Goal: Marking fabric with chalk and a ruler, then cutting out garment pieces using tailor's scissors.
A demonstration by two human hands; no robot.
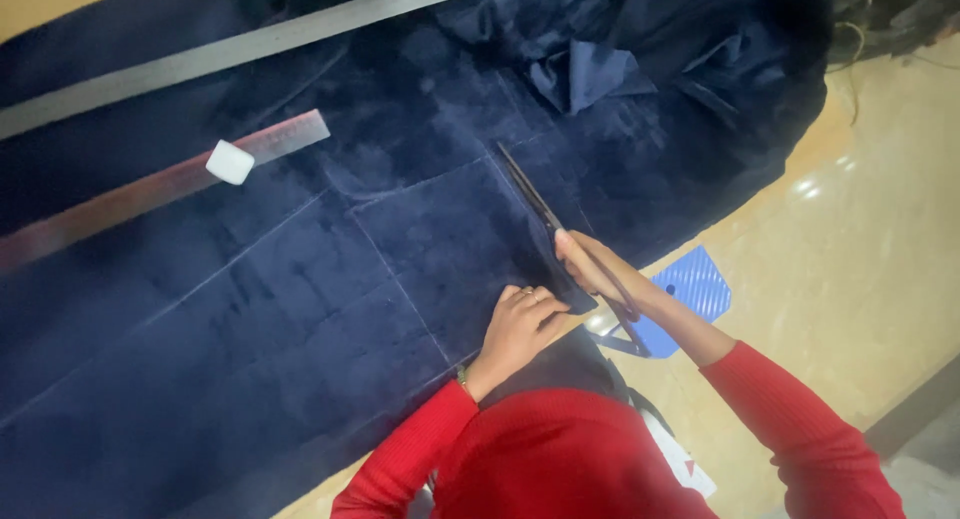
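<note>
The right hand (590,264) is closed around the handles of a pair of dark scissors (545,219), its fingers wrapped through the grips. The long blades run up and to the left from the hand, lying along a pale chalk line on the navy velvet fabric (300,309); the blades look nearly closed, though the fabric is too dark to be sure. The left hand (520,329) lies just beside it, palm down, fingers curled and pressing flat on the fabric near its cut edge; it grasps nothing. A ring shows on one finger and a thin bangle at the wrist. Both arms wear red sleeves.

The fabric covers most of the counter (880,279), whose glossy beige top shows bare to the right. Several chalk lines cross the cloth in a rough grid. At the upper right the cloth is bunched into folds.

Just right of the right hand, partly under the forearm, lies a blue ribbed sheet of plastic (695,289) on the counter.

Well apart, to the upper left, a block of white chalk (230,162) rests on a flat ruler (150,189) that lies slanted on the fabric. Beyond it a longer grey straightedge (250,47) crosses the cloth.
</note>
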